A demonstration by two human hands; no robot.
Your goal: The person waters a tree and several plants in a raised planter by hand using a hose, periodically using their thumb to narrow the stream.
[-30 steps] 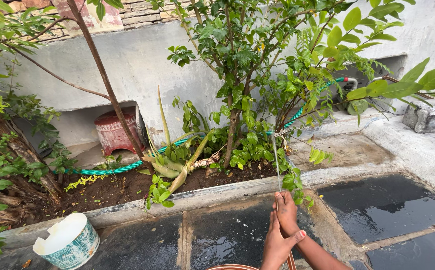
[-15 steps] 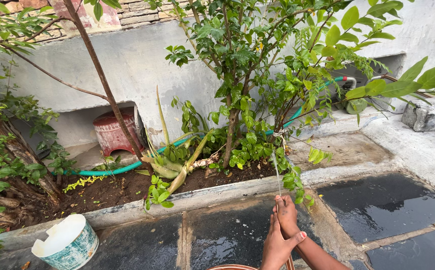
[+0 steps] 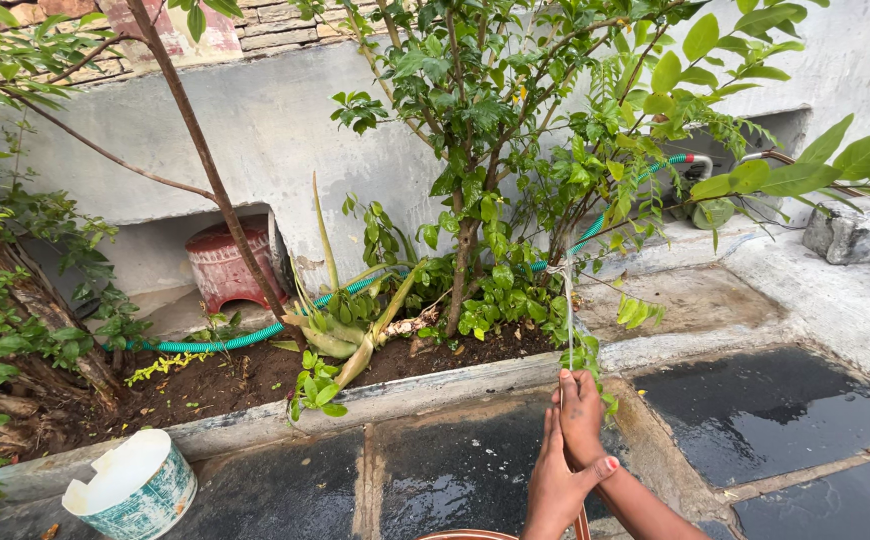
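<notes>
A thin pale string runs taut from a knot on a shrub stem down to my hands at the bottom centre. My right hand is the upper one, fingers closed round the string's lower end. Pressed against it just below, my left hand has its thumb sticking out to the right and also seems to grip the string. The shrub grows in a soil bed behind a low concrete curb.
A green hose lies across the bed. A red ribbed pot sits in a wall recess. A broken white and green bucket stands on wet dark paving. A copper-coloured rim shows at the bottom edge. Stones lie at the right.
</notes>
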